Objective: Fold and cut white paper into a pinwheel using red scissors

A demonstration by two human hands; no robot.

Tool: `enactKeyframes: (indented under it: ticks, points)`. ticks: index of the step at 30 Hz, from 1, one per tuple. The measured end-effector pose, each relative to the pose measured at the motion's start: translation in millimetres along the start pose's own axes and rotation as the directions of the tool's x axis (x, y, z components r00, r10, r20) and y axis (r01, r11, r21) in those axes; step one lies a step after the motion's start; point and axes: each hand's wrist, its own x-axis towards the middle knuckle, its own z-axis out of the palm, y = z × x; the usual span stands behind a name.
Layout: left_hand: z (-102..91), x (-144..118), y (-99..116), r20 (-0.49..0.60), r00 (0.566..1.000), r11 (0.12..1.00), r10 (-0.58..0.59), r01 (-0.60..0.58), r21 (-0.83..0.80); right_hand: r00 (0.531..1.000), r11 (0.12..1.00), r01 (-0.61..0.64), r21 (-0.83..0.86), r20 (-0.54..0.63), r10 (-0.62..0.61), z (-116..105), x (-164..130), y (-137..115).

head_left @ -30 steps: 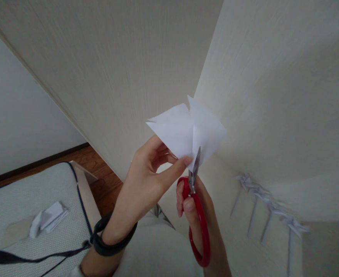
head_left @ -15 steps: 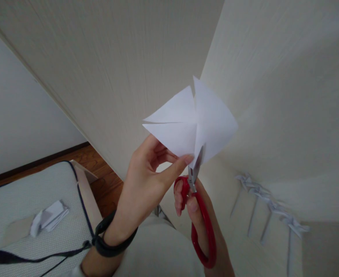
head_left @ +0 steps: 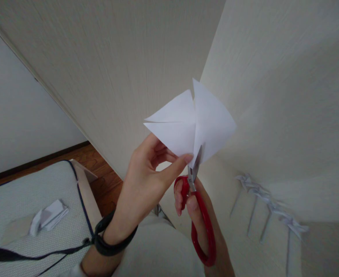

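A white sheet of paper (head_left: 212,119) is held up in the middle of the view, with slits running in from its corners toward the centre. My left hand (head_left: 149,177) pinches its lower edge, thumb on top and fingers behind. A black band circles that wrist. My right hand (head_left: 201,219) grips red-handled scissors (head_left: 206,231), thumb and fingers through the loops. The metal blades point up at the paper's lower corner, just right of my left thumb, one blade lying over the sheet. Part of the other blade is hidden by the paper.
Several paper pinwheels on thin sticks (head_left: 269,204) lie in a row at the lower right on a pale surface (head_left: 221,207). Folded white papers (head_left: 54,214) rest on a mesh-covered mattress (head_left: 42,184) at the lower left. A dark strap (head_left: 42,254) trails from my left wrist.
Almost nothing differs. The paper's upper corners sit slightly lower, while both hands and the scissors keep nearly the same place.
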Motion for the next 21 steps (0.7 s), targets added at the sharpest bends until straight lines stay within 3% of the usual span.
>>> enactKeyframes:
  ticks: [21]
  points:
    - [-0.8,0.0,-3.0,0.002,1.000,0.999,0.024,-0.024,-0.026,1.000,1.000,-0.015,0.021,0.003,0.015,1.2,0.6,-0.4]
